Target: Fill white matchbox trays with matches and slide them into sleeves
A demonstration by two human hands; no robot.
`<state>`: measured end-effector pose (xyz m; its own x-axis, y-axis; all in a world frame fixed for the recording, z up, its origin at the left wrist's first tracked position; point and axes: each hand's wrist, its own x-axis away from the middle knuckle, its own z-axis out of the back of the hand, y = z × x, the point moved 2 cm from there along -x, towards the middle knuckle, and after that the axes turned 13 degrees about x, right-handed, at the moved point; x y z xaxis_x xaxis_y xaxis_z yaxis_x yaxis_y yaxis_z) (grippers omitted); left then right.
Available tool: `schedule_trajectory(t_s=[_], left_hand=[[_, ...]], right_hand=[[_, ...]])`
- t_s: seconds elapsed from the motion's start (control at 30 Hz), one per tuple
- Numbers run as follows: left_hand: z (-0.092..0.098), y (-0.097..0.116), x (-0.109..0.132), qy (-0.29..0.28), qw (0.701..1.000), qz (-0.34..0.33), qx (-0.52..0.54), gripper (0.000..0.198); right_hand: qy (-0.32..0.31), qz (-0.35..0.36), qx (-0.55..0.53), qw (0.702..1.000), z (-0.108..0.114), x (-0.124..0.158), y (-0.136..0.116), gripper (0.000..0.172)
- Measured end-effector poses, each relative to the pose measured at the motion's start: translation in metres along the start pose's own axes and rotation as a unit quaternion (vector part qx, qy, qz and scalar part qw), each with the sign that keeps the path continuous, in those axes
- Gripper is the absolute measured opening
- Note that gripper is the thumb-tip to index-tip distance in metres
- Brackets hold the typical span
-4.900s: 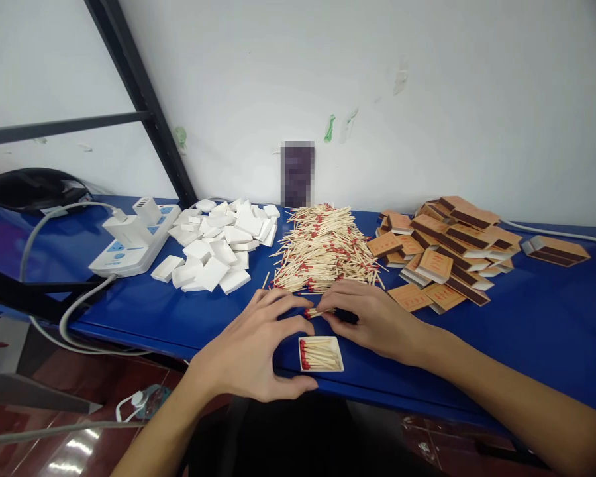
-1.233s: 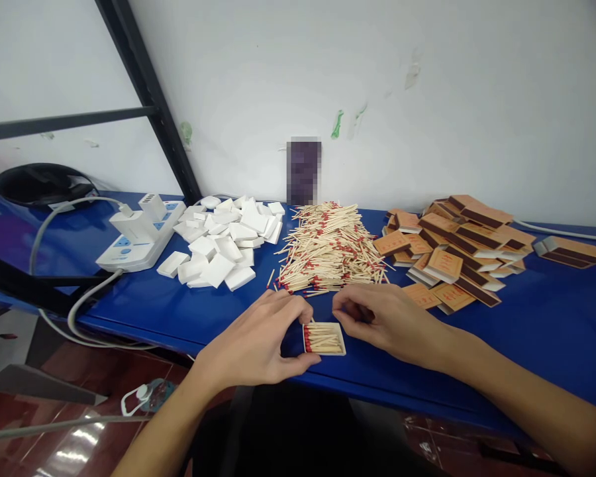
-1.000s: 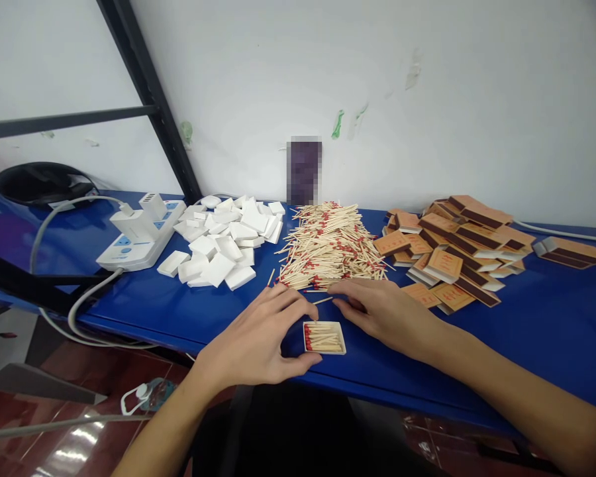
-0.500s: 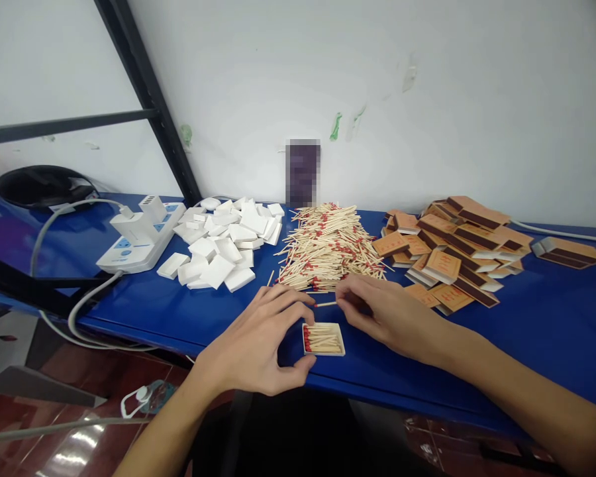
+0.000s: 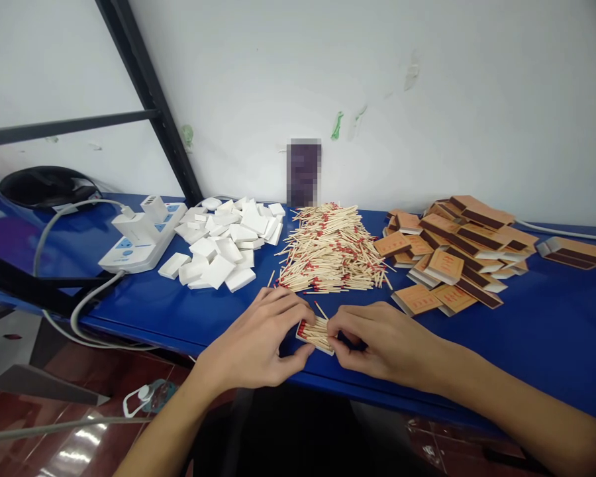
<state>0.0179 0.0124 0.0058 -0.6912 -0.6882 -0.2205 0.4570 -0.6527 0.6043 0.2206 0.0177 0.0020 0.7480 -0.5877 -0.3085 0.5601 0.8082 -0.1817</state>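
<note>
A small white matchbox tray (image 5: 316, 333) filled with red-tipped matches sits near the front edge of the blue table (image 5: 551, 324). My left hand (image 5: 258, 344) curls round the tray's left side, thumb below it and fingers above. My right hand (image 5: 382, 341) grips the tray's right end with pinched fingers, tilting it slightly. One loose match (image 5: 320, 309) lies just behind the tray. The big heap of loose matches (image 5: 330, 248) lies a short way beyond both hands.
A pile of empty white trays (image 5: 223, 242) lies at left, beside a white power strip (image 5: 139, 235) with grey cables. Orange matchbox sleeves (image 5: 457, 255) are heaped at right, one more (image 5: 573, 252) apart at far right. A black frame post (image 5: 149, 99) leans against the wall.
My right hand took a single match from the heap's edge, came back to the tray, and now grips its right end. The tray has turned and tilted between both hands.
</note>
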Motion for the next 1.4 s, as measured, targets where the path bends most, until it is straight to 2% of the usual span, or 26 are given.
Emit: schedule_trajectory(t_s=[0.13,0.33,0.4,0.53,0.8,1.0,1.1,1.2,1.3,1.4], left_hand=[[0.0,-0.001,0.001,0.006,1.0,-0.003,0.008,0.018],[0.001,0.0,0.001,0.017,1.0,-0.001,0.016,0.029],[0.002,0.0,0.001,0.021,1.0,0.01,0.01,0.027],[0.002,0.003,0.001,0.021,1.0,0.004,-0.004,0.019],[0.003,0.004,0.002,0.028,0.999,0.019,-0.018,0.025],[0.003,0.003,0.003,0.022,0.999,0.024,-0.021,0.025],[0.002,0.003,0.004,0.023,0.999,0.033,-0.013,0.023],[0.002,0.002,0.004,0.03,0.999,0.042,-0.007,0.026],[0.003,0.002,0.004,0.035,0.999,0.035,-0.004,0.028],[0.002,0.002,0.003,0.032,0.999,0.022,0.001,0.029]], right_hand=[[-0.014,-0.028,-0.02,0.999,0.001,-0.001,0.0,0.01],[0.047,-0.043,0.006,0.998,0.008,-0.005,0.008,0.016],[0.047,-0.043,-0.002,0.998,0.009,-0.006,0.013,0.017],[0.093,-0.022,-0.004,0.995,0.006,-0.006,0.018,0.023],[0.021,-0.08,0.046,0.996,-0.009,-0.011,0.018,0.011],[-0.006,-0.113,0.062,0.992,-0.01,-0.009,0.02,0.011],[0.018,-0.1,0.082,0.991,-0.006,-0.009,0.017,0.011],[0.057,-0.067,0.044,0.995,-0.001,-0.009,0.009,0.011],[0.05,-0.028,0.01,0.998,0.0,-0.009,0.0,0.012],[0.065,-0.041,0.018,0.997,0.0,-0.008,0.001,0.017]])
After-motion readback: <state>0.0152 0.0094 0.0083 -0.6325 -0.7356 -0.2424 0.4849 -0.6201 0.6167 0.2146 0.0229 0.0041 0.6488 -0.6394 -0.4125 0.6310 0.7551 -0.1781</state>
